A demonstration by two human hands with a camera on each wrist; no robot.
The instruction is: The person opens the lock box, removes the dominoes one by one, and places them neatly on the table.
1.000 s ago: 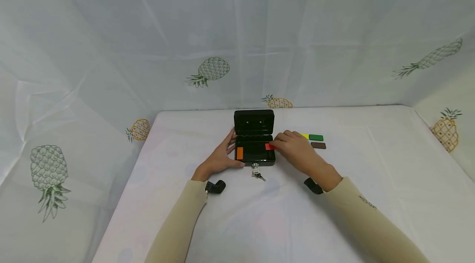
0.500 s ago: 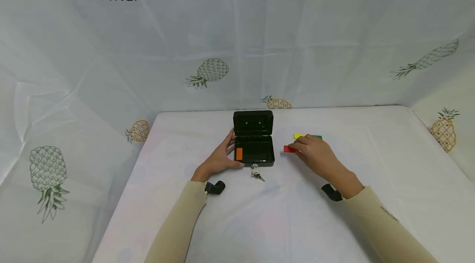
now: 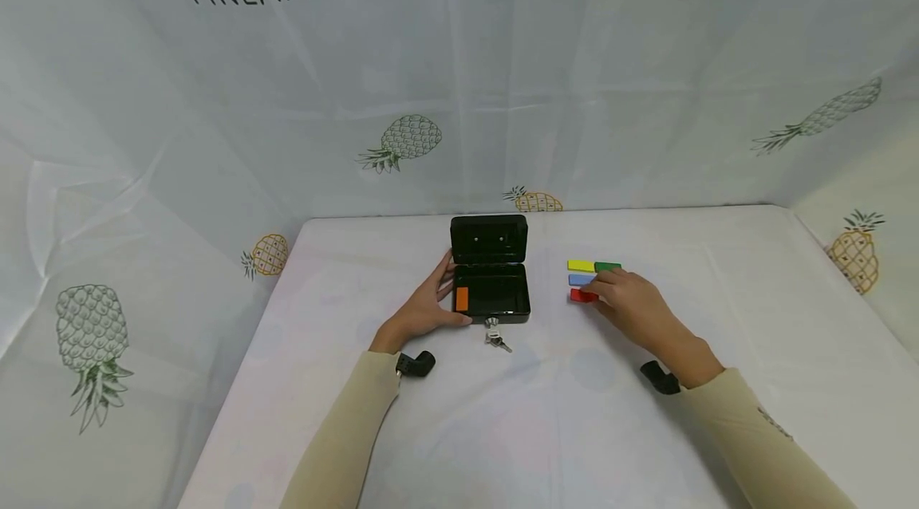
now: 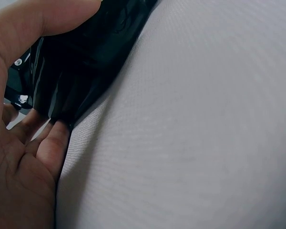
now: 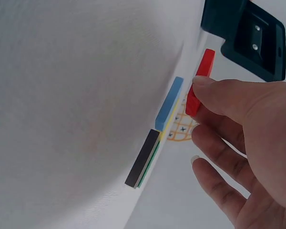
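A small black cash box [image 3: 498, 293] stands with its lid raised, an orange block [image 3: 463, 299] lying at the left inside it. My left hand [image 3: 424, 313] holds the box by its left side, thumb at the front and fingers around the back; the left wrist view shows the dark box wall [image 4: 81, 67] between them. Between thumb and fingertips my right hand [image 3: 633, 306] pinches a red block [image 5: 207, 63], to the right of the box and just in front of a blue block [image 3: 581, 280]. Its fingers partly cover the red block in the head view.
Behind the blue block lie a yellow block [image 3: 581, 265] and a green block [image 3: 607, 266]. A dark brown block [image 5: 142, 158] shows in the right wrist view. Keys [image 3: 497, 338] hang from the box's front lock. A pineapple-print cloth [image 3: 459, 94] rises behind the table.
My right hand has carried the red block out of the box and rightward, down beside the blue block. The left hand has stayed on the box.
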